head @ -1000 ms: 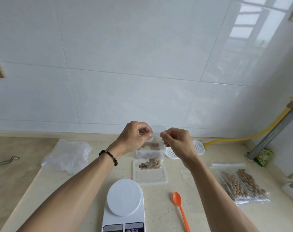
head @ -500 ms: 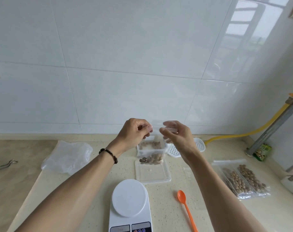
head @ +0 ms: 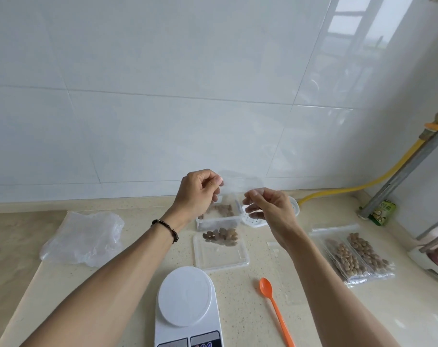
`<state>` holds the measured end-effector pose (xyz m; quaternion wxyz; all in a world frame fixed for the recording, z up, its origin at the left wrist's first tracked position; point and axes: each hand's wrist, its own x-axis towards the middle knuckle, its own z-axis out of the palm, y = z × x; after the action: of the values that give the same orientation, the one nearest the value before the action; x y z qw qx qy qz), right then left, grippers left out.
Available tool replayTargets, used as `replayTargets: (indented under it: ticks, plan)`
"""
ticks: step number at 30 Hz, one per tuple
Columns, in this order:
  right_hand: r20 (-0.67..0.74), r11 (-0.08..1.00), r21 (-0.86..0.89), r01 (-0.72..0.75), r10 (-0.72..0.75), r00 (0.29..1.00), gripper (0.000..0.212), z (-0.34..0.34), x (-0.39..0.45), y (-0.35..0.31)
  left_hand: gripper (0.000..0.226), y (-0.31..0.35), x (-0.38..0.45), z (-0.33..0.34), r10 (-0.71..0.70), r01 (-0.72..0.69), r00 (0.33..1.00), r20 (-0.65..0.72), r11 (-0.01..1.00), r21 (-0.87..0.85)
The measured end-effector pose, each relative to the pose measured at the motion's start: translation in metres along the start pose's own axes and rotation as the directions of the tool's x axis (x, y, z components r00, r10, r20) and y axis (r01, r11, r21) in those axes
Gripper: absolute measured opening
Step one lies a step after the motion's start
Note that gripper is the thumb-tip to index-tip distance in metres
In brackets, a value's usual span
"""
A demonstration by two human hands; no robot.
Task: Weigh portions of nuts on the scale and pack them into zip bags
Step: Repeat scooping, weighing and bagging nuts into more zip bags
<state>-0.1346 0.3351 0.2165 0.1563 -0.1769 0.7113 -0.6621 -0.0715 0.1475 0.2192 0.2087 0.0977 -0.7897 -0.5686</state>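
Beige speckled stone forms the countertop point(head: 238, 309) below a glossy white-tiled wall point(head: 162, 96). Left hand point(head: 197, 194) and right hand point(head: 268, 209) each pinch a clear empty zip bag point(head: 240, 186) held above the nut container point(head: 219, 216) near the back edge; the scale point(head: 187, 304) sits at the front edge, filled bags point(head: 358, 256) toward the right edge.

1. My speckled beige surface point(head: 238, 309) carries the white scale point(head: 187, 304) nearest me.
2. An orange spoon point(head: 275, 311) lies right of it.
3. Beyond: clear lid point(head: 220, 254) with nuts point(head: 220, 236), clear tub point(head: 219, 219).
4. Crumpled plastic point(head: 82, 236) left; filled zip bags point(head: 355, 256) right.
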Motion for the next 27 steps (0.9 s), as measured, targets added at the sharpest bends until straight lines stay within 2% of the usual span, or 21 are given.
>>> replayTargets:
  ticks: [4, 8, 10, 12, 14, 16, 18, 20, 22, 24, 26, 27]
  plan:
    - [-0.044, 0.998, 0.069, -0.011, 0.014, 0.999, 0.020, -0.028, 0.006, 0.004, 0.011, -0.004, 0.007, 0.034, -0.094, 0.112, 0.985, 0.146, 0.987, -0.115]
    - [-0.058, 0.968, 0.239, -0.074, 0.090, 0.994, 0.020, -0.069, 0.019, 0.008, 0.012, -0.019, 0.007, 0.079, -0.168, 0.167, 0.920, 0.353, 0.985, 0.034]
    - [-0.121, 0.958, 0.266, -0.105, 0.142, 0.982, 0.021, -0.100, 0.029, 0.014, 0.013, -0.020, 0.008, 0.115, -0.218, 0.231, 0.895, 0.390, 0.973, 0.012]
    - [-0.127, 0.969, 0.165, -0.184, 0.206, 0.970, 0.029, -0.128, 0.036, 0.026, 0.016, -0.017, 0.013, 0.144, -0.259, 0.278, 0.903, 0.343, 0.961, -0.004]
    - [-0.057, 0.956, -0.017, -0.291, 0.290, 0.955, 0.032, -0.161, 0.039, 0.045, 0.018, -0.014, 0.021, 0.183, -0.317, 0.341, 0.912, 0.260, 0.939, -0.049]
    - [0.028, 0.920, -0.110, -0.376, 0.382, 0.924, 0.026, -0.199, 0.040, 0.066, 0.018, -0.011, 0.032, 0.230, -0.438, 0.472, 0.874, 0.209, 0.866, -0.162]
    - [0.070, 0.910, -0.099, -0.403, 0.411, 0.909, 0.014, -0.229, 0.040, 0.081, 0.016, -0.009, 0.037, 0.268, -0.552, 0.594, 0.802, 0.228, 0.778, -0.206]
    - [0.025, 0.911, -0.110, -0.396, 0.401, 0.916, 0.015, -0.268, 0.045, 0.094, 0.017, -0.005, 0.038, 0.311, -0.596, 0.667, 0.740, 0.312, 0.712, -0.221]
    - [-0.075, 0.895, -0.188, -0.405, 0.398, 0.914, 0.020, -0.301, 0.049, 0.107, 0.049, -0.008, 0.036, 0.344, -0.613, 0.701, 0.706, 0.355, 0.677, -0.225]
    - [-0.145, 0.852, -0.288, -0.437, 0.412, 0.900, 0.027, -0.332, 0.047, 0.122, 0.077, -0.017, 0.036, 0.378, -0.612, 0.694, 0.699, 0.370, 0.706, -0.144]
    - [-0.192, 0.806, -0.369, -0.463, 0.422, 0.886, 0.038, -0.361, 0.042, 0.142, 0.072, -0.025, 0.035, 0.411, -0.590, 0.644, 0.706, 0.392, 0.765, -0.006]
    - [-0.218, 0.788, -0.379, -0.485, 0.434, 0.874, 0.042, -0.375, 0.040, 0.151, 0.058, -0.029, 0.034, 0.427, -0.581, 0.615, 0.705, 0.406, 0.786, 0.055]
